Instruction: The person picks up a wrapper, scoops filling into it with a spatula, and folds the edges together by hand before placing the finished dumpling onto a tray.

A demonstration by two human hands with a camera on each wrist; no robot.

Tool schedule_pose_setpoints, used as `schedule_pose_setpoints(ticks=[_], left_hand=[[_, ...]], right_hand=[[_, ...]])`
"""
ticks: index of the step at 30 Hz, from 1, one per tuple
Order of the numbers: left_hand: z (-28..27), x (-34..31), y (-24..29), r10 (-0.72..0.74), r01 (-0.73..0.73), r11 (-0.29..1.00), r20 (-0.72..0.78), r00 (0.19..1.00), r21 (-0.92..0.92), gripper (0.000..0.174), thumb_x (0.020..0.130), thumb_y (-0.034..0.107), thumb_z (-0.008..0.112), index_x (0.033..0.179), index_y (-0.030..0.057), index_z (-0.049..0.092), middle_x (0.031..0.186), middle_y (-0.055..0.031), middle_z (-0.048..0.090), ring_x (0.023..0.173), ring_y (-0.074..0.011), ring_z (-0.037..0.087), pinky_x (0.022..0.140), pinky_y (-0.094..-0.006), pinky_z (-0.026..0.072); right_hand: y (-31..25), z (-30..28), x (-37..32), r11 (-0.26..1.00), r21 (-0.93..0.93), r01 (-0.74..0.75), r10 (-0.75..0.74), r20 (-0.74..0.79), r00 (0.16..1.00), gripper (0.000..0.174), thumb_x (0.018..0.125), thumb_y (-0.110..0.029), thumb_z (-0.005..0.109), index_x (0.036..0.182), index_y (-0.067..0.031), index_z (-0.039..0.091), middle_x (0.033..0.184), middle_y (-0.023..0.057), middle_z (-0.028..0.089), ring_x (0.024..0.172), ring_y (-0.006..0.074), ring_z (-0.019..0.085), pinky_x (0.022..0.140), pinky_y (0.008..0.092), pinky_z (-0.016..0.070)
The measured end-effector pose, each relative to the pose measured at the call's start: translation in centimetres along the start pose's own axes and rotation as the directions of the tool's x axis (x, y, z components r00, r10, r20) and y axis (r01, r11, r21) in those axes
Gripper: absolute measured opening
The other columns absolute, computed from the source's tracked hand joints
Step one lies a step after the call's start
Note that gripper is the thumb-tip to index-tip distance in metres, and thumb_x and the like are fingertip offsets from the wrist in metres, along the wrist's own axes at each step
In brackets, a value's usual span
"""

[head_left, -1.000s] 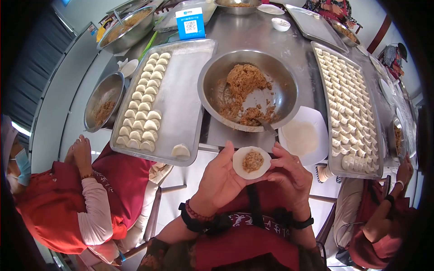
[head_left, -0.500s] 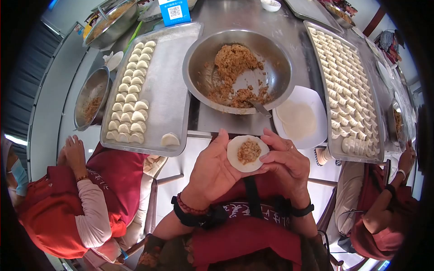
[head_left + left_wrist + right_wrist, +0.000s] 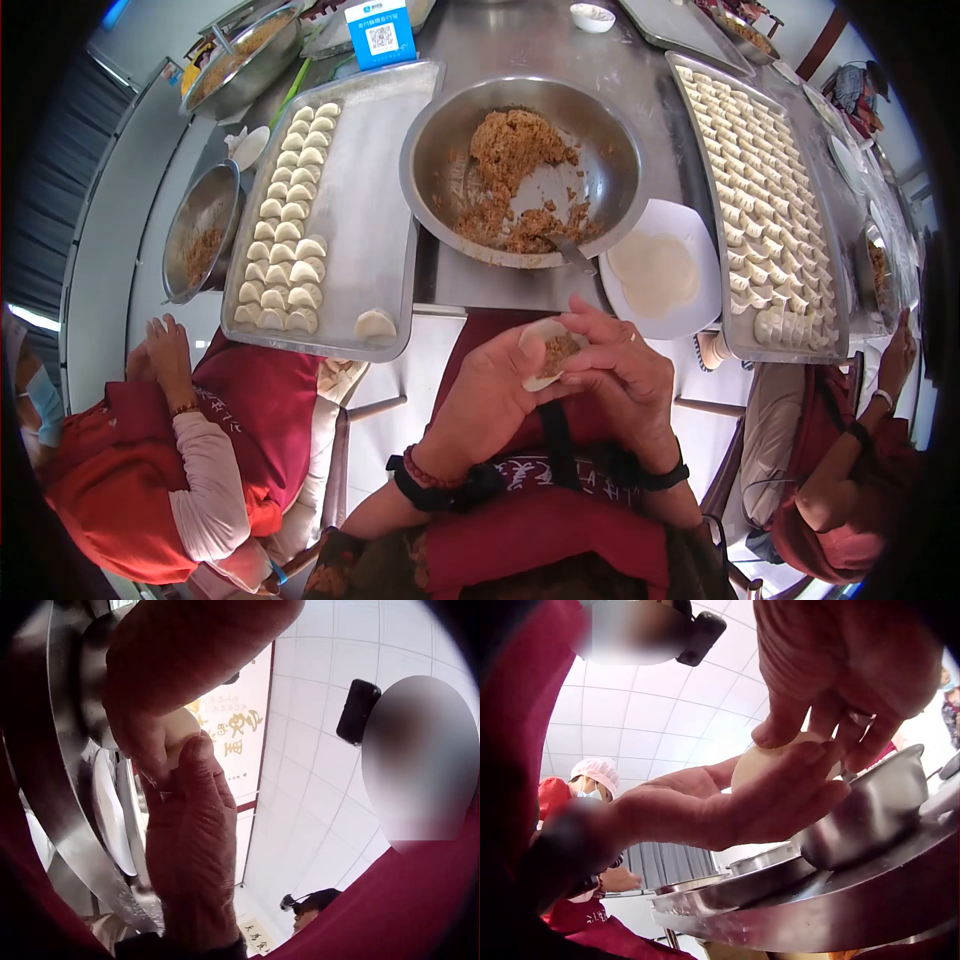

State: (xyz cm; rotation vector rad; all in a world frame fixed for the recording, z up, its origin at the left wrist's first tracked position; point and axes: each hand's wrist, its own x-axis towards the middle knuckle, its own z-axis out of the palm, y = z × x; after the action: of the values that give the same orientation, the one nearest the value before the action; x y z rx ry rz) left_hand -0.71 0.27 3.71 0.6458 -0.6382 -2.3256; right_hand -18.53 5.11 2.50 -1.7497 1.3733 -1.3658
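Observation:
A round dumpling wrapper (image 3: 541, 378) with a mound of meat filling (image 3: 560, 352) is between the two hands, its sides bent upward. My left hand (image 3: 487, 395) cradles it from below, the thumb at its near left edge. From the other side, the fingers and thumb of my right hand (image 3: 632, 385) pinch the wrapper's right edge. The right wrist view shows the pale underside of the wrapper (image 3: 756, 769) lying on the left fingers. Beyond the hands stands a steel bowl (image 3: 418, 190) of filling, a spoon handle (image 3: 573, 252) leaning on its rim.
A white plate (image 3: 628, 312) holds flat wrappers (image 3: 655, 275) right of the bowl. Trays of folded dumplings stand left (image 3: 385, 200) and right (image 3: 845, 335). Another steel bowl (image 3: 190, 225) is at far left. People in red aprons sit on either side.
The wrapper, earlier spread flat and facing up, is now bent up around its filling. My left thumb has come in over its edge, and the right fingers have closed on the right side.

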Motion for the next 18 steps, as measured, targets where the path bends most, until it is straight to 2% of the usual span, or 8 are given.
schedule_pose_setpoints(ticks=[3, 4, 9, 12, 16, 18], left_hand=[[0.3, -0.2, -0.4, 0.006, -0.001, 0.969, -0.018, 1.0, 0.246, 0.048, 0.1, 0.02, 0.06, 0.138, -0.0054, 0.044, 0.127, -0.0118, 0.058, 0.114, -0.0188, 0.06, 0.096, -0.0348, 0.055], [0.4, -0.4, -0.3, 0.002, 0.004, 0.946, -0.018, 1.0, 0.323, 0.05, 0.098, 0.01, 0.06, 0.142, -0.0045, 0.041, 0.126, -0.0116, 0.059, 0.11, -0.0192, 0.062, 0.093, -0.0338, 0.0555], [-0.1, -0.6, -1.5, 0.012, -0.02, 0.933, 0.026, 1.0, 0.36, 0.049, 0.099, 0.012, 0.06, 0.142, -0.0027, 0.043, 0.116, -0.0089, 0.063, 0.098, -0.0139, 0.063, 0.08, -0.026, 0.0528], [0.0, -0.6, -1.6, 0.035, -0.043, 0.93, 0.029, 0.999, 0.364, 0.044, 0.1, 0.012, 0.06, 0.139, -0.0022, 0.048, 0.11, -0.0079, 0.066, 0.092, -0.0116, 0.062, 0.076, -0.0243, 0.0514], [0.5, -0.7, -2.0, 0.08, -0.066, 0.917, -0.018, 0.997, 0.392, 0.039, 0.1, 0.015, 0.06, 0.135, -0.0012, 0.053, 0.098, -0.0044, 0.067, 0.077, -0.0062, 0.057, 0.07, -0.0204, 0.0475], [0.1, -0.7, -2.0, 0.078, -0.063, 0.903, -0.019, 0.997, 0.425, 0.037, 0.101, 0.015, 0.059, 0.134, -0.0008, 0.054, 0.104, -0.0073, 0.067, 0.083, -0.0081, 0.059, 0.069, -0.0211, 0.0485]], right_hand=[[-0.5, 0.0, 0.1, 0.999, -0.013, -0.046, 0.046, -0.005, 0.999, 0.015, 0.079, -0.005, 0.075, 0.094, -0.009, 0.073, 0.121, 0.0101, 0.07, 0.123, 0.031, 0.06, 0.098, 0.0382, 0.0494], [-0.5, 0.0, 0.0, 0.998, 0.01, -0.068, 0.069, -0.019, 0.997, 0.015, 0.079, -0.005, 0.075, 0.094, -0.0091, 0.074, 0.121, 0.0103, 0.07, 0.123, 0.0304, 0.061, 0.098, 0.0378, 0.0498], [-0.3, 0.3, -0.3, 0.986, 0.087, -0.142, 0.148, -0.055, 0.988, 0.017, 0.08, -0.004, 0.074, 0.095, -0.0094, 0.074, 0.121, 0.0114, 0.07, 0.118, 0.0272, 0.063, 0.094, 0.0355, 0.052], [-0.3, 0.3, -0.1, 0.992, 0.033, -0.121, 0.123, -0.045, 0.991, 0.019, 0.081, -0.003, 0.073, 0.099, -0.0102, 0.075, 0.121, 0.0118, 0.07, 0.115, 0.026, 0.064, 0.093, 0.0343, 0.0528], [-0.9, 0.6, 0.0, 0.983, 0.034, -0.183, 0.185, -0.05, 0.982, 0.021, 0.081, -0.004, 0.073, 0.101, -0.0092, 0.074, 0.121, 0.0126, 0.069, 0.112, 0.025, 0.066, 0.09, 0.0327, 0.0538], [-0.9, 0.7, 0.1, 0.979, 0.054, -0.197, 0.199, -0.047, 0.979, 0.023, 0.081, -0.004, 0.073, 0.103, -0.0087, 0.074, 0.121, 0.0133, 0.069, 0.111, 0.0238, 0.067, 0.089, 0.0316, 0.054]])
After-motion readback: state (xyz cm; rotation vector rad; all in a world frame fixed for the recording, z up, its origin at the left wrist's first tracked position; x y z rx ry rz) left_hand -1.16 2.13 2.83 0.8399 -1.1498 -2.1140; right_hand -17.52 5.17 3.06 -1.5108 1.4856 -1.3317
